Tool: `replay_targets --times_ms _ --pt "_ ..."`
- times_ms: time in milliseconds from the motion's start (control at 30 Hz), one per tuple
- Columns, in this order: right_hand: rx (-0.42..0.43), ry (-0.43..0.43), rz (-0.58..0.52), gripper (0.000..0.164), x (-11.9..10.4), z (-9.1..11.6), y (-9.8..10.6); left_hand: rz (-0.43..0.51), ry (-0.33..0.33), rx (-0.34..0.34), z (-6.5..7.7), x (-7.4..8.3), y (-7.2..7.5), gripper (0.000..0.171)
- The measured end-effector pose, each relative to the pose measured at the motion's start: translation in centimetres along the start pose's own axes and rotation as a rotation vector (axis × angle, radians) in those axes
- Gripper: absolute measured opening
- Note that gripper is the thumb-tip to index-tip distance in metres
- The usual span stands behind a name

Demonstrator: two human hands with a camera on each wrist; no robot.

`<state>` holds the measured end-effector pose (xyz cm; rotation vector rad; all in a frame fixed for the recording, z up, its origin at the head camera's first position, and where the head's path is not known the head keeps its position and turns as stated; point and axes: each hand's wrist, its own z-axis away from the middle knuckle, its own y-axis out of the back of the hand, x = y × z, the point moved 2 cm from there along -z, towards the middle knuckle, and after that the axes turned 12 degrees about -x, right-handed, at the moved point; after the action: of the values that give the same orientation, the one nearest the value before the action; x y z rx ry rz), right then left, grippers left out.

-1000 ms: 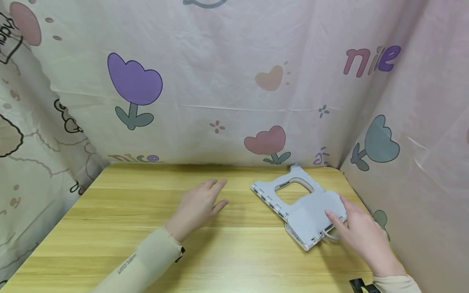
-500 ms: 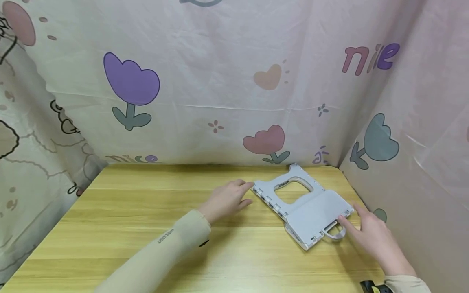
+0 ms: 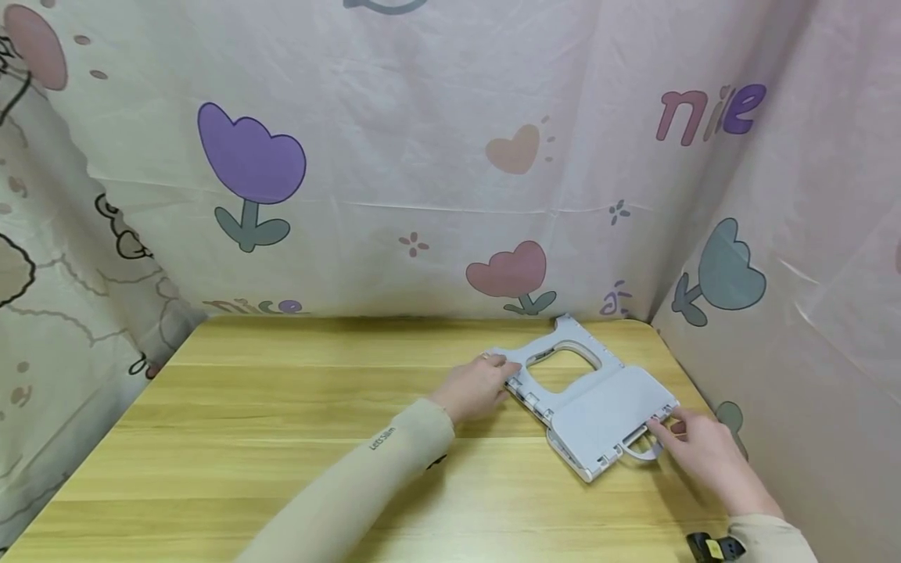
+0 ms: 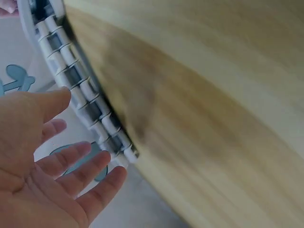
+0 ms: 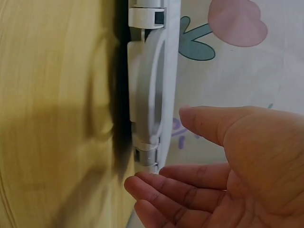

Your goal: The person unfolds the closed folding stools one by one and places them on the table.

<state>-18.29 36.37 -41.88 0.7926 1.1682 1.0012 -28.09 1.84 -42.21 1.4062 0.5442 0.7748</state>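
Observation:
A light grey folding stool (image 3: 598, 414) lies folded flat at the right rear of the table, with a large cutout and a small carry handle (image 3: 644, 450). At its left corner is my left hand (image 3: 473, 389), fingers reaching over the corner. The left wrist view has that hand's slightly bent fingers (image 4: 80, 175) beside the hinged edge (image 4: 85, 90). My right hand (image 3: 707, 453) is at the right corner near the handle, thumb toward the near edge. In the right wrist view its fingers (image 5: 185, 197) are loosely extended beside the stool's end (image 5: 159, 95). Firm contact is hard to tell.
The wooden table (image 3: 232, 438) stretches to the left and front of the stool. A printed curtain (image 3: 394, 156) hangs along the back and both sides, close to the stool's far corner. A black wrist strap (image 3: 714, 547) sits at the right sleeve.
My left hand has moved right across the table to the stool's left corner. My right hand has drawn back from the stool's top to its right corner. The stool stays in place.

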Motion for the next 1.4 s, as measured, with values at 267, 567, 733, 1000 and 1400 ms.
replay_targets --times_ms 267,567,733,1000,1400 --pt "0.012 0.007 0.000 0.067 0.3 -0.8 -0.4 -0.048 0.023 -0.020 -0.9 1.0 -0.7 0.050" --pt "0.095 0.085 0.055 0.043 -0.5 -1.0 -0.8 -0.105 0.062 -0.028 -0.3 1.0 -1.2 0.050" --pt "0.057 0.060 0.039 0.068 -1.0 -1.4 -0.9 -0.119 0.051 0.012 0.5 1.1 -1.0 0.045" --pt "0.027 0.072 0.015 0.070 -2.3 -2.1 -1.4 -0.199 0.020 0.042 2.2 0.6 -0.8 0.039" --pt "0.043 0.187 0.024 0.063 -5.6 -2.9 -2.5 -0.211 0.058 0.070 6.2 -0.6 -0.6 0.033"
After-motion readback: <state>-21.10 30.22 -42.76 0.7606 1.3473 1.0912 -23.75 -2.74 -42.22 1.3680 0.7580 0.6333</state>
